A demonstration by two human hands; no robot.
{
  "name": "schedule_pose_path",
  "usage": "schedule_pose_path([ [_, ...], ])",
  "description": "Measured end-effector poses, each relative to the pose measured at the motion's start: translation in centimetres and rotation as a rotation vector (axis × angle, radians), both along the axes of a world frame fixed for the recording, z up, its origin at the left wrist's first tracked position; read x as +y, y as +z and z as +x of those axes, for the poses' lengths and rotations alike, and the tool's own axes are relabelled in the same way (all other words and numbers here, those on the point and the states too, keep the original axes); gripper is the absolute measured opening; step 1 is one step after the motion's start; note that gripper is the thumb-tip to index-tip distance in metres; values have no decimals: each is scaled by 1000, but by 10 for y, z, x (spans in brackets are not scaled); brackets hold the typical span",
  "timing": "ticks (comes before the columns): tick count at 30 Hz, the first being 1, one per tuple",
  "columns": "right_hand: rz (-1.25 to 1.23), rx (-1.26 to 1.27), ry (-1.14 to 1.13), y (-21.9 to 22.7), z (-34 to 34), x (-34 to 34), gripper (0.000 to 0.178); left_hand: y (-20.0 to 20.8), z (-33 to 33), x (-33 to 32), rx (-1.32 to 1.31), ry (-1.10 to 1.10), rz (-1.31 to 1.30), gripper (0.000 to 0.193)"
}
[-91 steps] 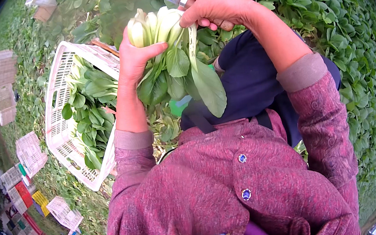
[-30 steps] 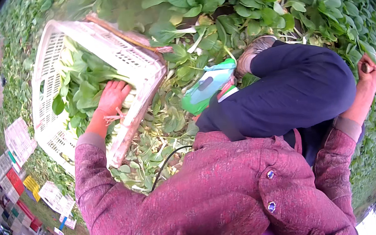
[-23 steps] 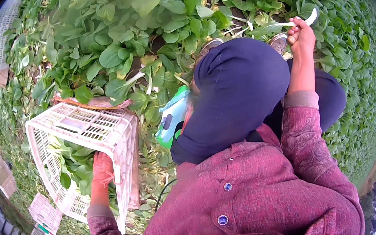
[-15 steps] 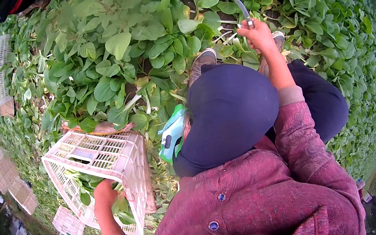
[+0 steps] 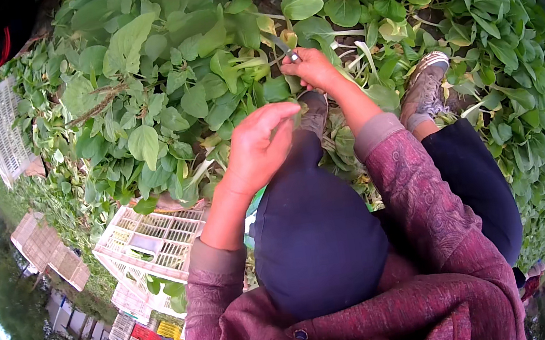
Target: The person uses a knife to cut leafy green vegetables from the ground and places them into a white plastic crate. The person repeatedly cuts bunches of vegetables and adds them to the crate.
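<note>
My right hand (image 5: 316, 71) grips a small knife with a curved blade (image 5: 279, 44), its tip pointing up and left among the leaves. Green leafy plants with pale stalks, like bok choy (image 5: 242, 67), grow right beside the blade. My left hand (image 5: 259, 145) is in front of my bent knee, empty, with fingers stretched and thumb apart. To the left of my left forearm a white plastic crate (image 5: 157, 237) lies tilted, with some cut green leaves (image 5: 172, 288) inside. Part of a teal and green packet is hidden behind my forearm.
Dense leafy plants (image 5: 518, 103) surround my feet, in grey shoes (image 5: 422, 92). Cut pale stalks (image 5: 359, 55) lie on the soil between them. Another white crate (image 5: 4, 129) stands at the far left. More crates, including a red one (image 5: 146, 336) and a yellow one (image 5: 170, 331), sit at lower left.
My left hand has come out of the crate and moved up and right, now empty. My right hand has moved left and down with the knife, toward a plant.
</note>
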State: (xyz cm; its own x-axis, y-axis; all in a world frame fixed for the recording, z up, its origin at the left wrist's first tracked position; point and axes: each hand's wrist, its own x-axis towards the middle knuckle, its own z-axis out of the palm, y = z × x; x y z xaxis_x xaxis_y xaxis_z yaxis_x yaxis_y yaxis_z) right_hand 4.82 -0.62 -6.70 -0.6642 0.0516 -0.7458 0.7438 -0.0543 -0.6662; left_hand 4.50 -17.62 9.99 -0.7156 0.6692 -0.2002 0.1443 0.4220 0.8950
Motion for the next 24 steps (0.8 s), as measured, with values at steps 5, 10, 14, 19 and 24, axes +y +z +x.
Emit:
schedule_pose_path([
  [5,-14,7,-19,-24,38,20,26,-94,-40,39,269,39,-354,21],
  [10,11,69,18,-21,47,17,26,-128,-59,5,500,62,-785,32],
  [14,-85,12,-219,-17,52,11,32,-141,-56,-9,469,128,-678,31],
  [19,-306,-53,-212,-17,52,11,37,-117,-48,30,147,91,-664,32],
  [24,-396,-121,-255,0,54,10,31,-113,-38,47,209,-224,-1075,45],
])
